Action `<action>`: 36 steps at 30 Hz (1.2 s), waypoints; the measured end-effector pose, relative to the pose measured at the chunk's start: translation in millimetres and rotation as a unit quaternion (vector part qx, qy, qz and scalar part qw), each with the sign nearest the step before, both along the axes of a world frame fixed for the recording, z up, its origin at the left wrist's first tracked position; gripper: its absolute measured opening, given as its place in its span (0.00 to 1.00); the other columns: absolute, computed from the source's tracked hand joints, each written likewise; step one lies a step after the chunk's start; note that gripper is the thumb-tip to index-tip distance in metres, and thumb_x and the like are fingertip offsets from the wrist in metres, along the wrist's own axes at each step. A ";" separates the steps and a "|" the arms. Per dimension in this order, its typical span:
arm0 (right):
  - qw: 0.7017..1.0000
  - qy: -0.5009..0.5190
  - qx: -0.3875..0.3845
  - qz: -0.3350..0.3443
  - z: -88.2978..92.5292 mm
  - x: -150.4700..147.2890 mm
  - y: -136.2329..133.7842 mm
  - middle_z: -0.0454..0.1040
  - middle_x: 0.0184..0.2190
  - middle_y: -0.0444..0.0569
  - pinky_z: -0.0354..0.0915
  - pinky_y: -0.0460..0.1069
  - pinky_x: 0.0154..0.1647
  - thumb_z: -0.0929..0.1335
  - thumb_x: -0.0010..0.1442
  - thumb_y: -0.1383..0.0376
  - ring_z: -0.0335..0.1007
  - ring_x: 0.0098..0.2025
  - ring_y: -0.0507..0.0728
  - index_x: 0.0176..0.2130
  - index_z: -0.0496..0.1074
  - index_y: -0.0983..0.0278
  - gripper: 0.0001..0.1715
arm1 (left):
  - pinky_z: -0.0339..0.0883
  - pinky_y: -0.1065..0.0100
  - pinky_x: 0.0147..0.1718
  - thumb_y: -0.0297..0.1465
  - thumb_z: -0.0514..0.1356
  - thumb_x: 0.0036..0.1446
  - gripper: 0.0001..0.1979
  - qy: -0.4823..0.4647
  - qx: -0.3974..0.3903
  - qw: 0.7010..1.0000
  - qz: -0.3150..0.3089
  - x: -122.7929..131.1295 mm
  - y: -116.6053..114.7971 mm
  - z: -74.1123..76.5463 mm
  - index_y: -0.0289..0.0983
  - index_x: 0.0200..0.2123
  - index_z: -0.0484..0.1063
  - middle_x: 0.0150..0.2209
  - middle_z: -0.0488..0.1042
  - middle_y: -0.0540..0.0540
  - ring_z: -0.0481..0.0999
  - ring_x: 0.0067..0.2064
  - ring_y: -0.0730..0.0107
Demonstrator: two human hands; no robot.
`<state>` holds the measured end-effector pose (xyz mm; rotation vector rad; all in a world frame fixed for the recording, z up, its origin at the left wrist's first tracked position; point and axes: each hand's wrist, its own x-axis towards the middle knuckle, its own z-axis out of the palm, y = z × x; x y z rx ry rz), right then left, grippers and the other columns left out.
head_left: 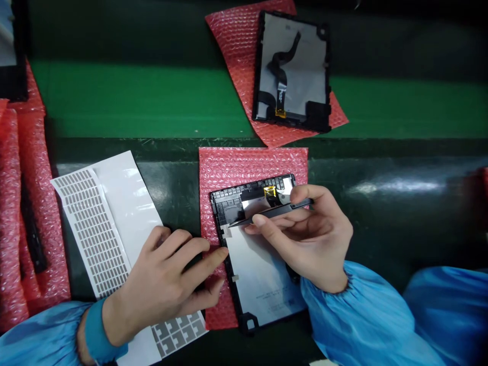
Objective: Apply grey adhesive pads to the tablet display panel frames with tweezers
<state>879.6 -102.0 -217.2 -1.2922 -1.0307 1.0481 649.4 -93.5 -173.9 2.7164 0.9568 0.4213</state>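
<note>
Black tweezers partly hidden behind right-hand fingers

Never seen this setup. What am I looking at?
This is one picture from a camera worn on a person's head, looking down at their two bare hands. There is no machine. The right hand pinches black tweezers over a dark-framed screen panel, which lies on pink bubble wrap. The left hand rests against the panel's edge, beside a sheet of small grey pads on white backing. Farther off, a second panel lies on another piece of bubble wrap on the green bench.
</note>
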 end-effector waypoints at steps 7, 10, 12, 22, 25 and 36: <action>0.999 0.028 0.009 0.032 4.1 1.3 1.6 0.83 0.29 0.41 0.79 0.42 0.31 0.76 0.59 0.73 0.83 0.27 0.55 0.44 0.63 0.56 0.24 | 0.51 0.45 0.61 0.51 0.57 0.64 0.32 0.075 0.031 0.997 0.005 3.5 -0.4 -2.4 0.40 0.64 0.69 0.68 0.66 0.47 0.67 0.65 0.50; 0.999 0.032 0.006 0.034 3.2 0.2 1.4 0.84 0.31 0.42 0.79 0.42 0.33 0.76 0.58 0.73 0.83 0.28 0.55 0.49 0.63 0.56 0.27 | 0.41 0.45 0.68 0.54 0.54 0.66 0.34 0.079 0.032 0.996 0.002 3.3 -1.5 -4.9 0.38 0.64 0.69 0.69 0.63 0.47 0.64 0.68 0.53; 0.999 0.028 0.005 0.021 1.5 0.1 2.8 0.84 0.30 0.42 0.79 0.42 0.34 0.77 0.58 0.72 0.83 0.28 0.55 0.51 0.64 0.56 0.28 | 0.36 0.46 0.70 0.55 0.53 0.66 0.34 0.073 0.036 0.997 0.005 3.2 -2.6 -7.2 0.37 0.63 0.70 0.69 0.64 0.46 0.64 0.68 0.54; 0.994 0.059 0.045 -0.074 3.5 11.2 0.9 0.82 0.27 0.44 0.82 0.50 0.27 0.83 0.49 0.54 0.82 0.26 0.59 0.37 0.80 0.59 0.19 | 0.30 0.40 0.71 0.54 0.58 0.63 0.36 0.090 -0.041 0.995 -0.010 -5.3 0.8 27.8 0.41 0.67 0.63 0.70 0.63 0.44 0.59 0.70 0.51; 0.998 0.030 0.047 0.021 17.9 -1.8 -25.5 0.84 0.32 0.45 0.84 0.51 0.33 0.81 0.53 0.59 0.83 0.31 0.61 0.35 0.81 0.55 0.10 | 0.43 0.47 0.70 0.47 0.60 0.66 0.25 0.067 -0.012 0.998 -0.004 -38.3 -24.8 50.3 0.44 0.62 0.69 0.67 0.68 0.46 0.62 0.69 0.56; 0.955 0.083 -0.006 0.286 29.4 -108.3 -41.0 0.84 0.39 0.51 0.82 0.48 0.42 0.78 0.60 0.62 0.84 0.40 0.60 0.40 0.79 0.62 0.10 | 0.57 0.55 0.55 0.43 0.67 0.62 0.14 0.028 -0.007 0.991 0.134 -128.8 -60.2 38.9 0.44 0.47 0.80 0.51 0.81 0.48 0.75 0.54 0.61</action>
